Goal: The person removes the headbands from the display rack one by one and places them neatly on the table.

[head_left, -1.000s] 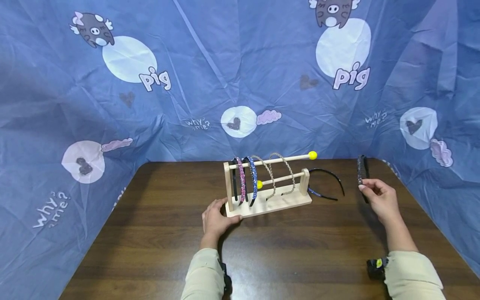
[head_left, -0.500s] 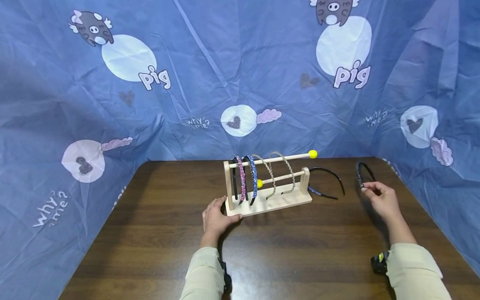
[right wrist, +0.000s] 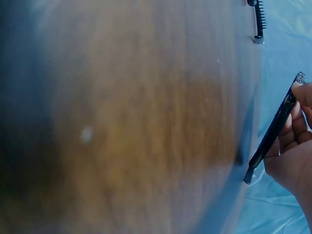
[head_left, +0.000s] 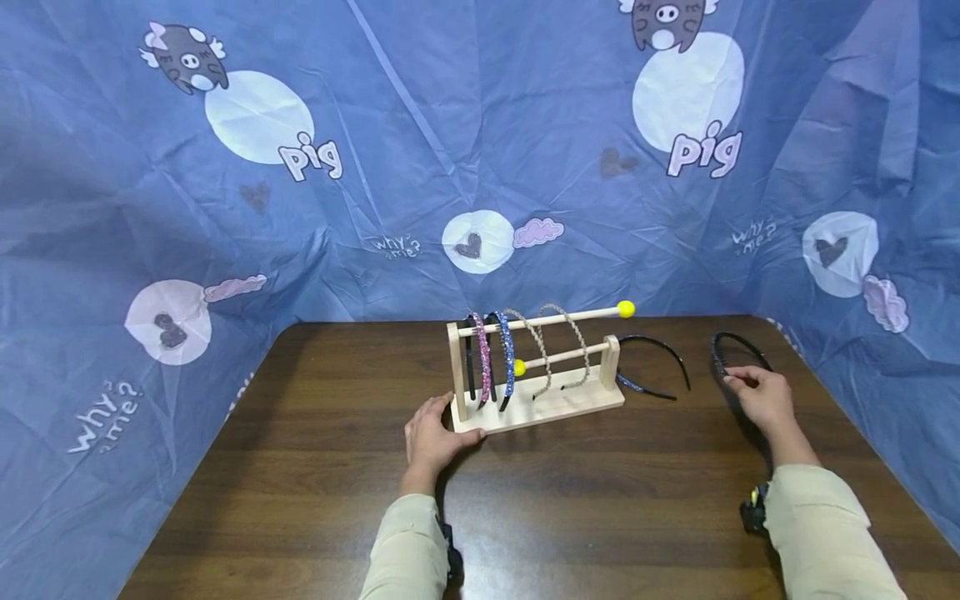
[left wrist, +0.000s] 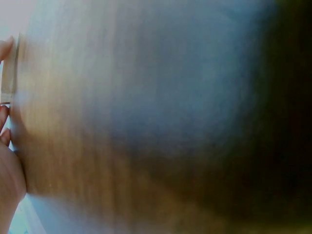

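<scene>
My right hand (head_left: 763, 402) pinches a black headband (head_left: 738, 337) by one side, at the right of the table. Its arch points away from me, and dark sparkly stones show along it in the right wrist view. At the left end of a wooden headband stand (head_left: 555, 414), my left hand (head_left: 432, 439) grips the base, thumb in front and fingers behind. On the stand's upper rod hang a pink headband (head_left: 484, 358), a blue headband (head_left: 507, 354) and two beige braided ones. Only parts of the left hand show in the left wrist view.
Another black headband (head_left: 660, 342) with a blue sparkly part lies on the table, just right of the stand. The stand's lower rod has a yellow ball end (head_left: 520, 367), the upper rod a yellow ball (head_left: 626, 309). Blue printed cloth (head_left: 390, 167) hangs behind the brown table (head_left: 315, 467).
The black headband in my right hand has turned from nearly edge-on to showing its open arch, and its top has come down. My left hand and the stand have stayed put.
</scene>
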`<state>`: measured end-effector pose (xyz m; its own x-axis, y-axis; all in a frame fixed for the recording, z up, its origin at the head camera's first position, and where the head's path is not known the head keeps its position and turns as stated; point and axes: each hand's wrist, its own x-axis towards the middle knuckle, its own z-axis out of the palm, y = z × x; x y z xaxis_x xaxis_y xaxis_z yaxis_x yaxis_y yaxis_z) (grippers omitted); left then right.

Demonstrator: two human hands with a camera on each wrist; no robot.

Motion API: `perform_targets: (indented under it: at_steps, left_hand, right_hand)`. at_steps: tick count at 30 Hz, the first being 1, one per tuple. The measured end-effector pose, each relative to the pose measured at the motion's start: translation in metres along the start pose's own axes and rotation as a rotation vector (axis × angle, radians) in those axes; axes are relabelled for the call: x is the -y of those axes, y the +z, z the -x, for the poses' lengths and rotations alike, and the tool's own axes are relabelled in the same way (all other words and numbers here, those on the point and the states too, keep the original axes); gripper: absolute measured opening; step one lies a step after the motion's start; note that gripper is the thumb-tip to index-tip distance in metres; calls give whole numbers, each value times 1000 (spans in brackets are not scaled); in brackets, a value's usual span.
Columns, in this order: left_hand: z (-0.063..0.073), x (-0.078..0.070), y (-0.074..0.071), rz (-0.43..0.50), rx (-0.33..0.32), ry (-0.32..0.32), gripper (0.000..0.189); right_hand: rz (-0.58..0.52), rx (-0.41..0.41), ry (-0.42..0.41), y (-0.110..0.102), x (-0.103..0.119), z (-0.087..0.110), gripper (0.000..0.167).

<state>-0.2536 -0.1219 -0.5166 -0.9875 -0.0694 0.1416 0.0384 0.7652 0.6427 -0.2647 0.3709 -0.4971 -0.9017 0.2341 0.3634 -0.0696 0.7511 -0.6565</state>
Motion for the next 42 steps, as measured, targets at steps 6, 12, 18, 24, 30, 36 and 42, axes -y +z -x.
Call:
perform_targets:
  at_steps: [6,12,18,24,30,36,42]
  left_hand:
    - [0,2,0,13,-3,0,90]
    - [0,5,1,-1,-4,-2,91]
    - [0,5,2,10,-1,3,90]
    - [0,5,2,10,-2,-3,90]
    - [2,5,6,4,-6,-5,90]
    - [0,4,7,-10,-8,3,91]
    - [-2,3,3,-16,-4,1,90]
  right_hand:
    - [-34,9,26,9,-4,-2,22]
    - [-18,67,67,15,-5,-1,21]
    - [39,141,97,14,-1,-2,22]
    - [-23,138,126,13,-7,-5,21]
    - [-50,146,137,9,-10,-1,29]
    - [-48,135,175,-2,11,5,43]
    - [-138,114,167,-5,36,8,50]
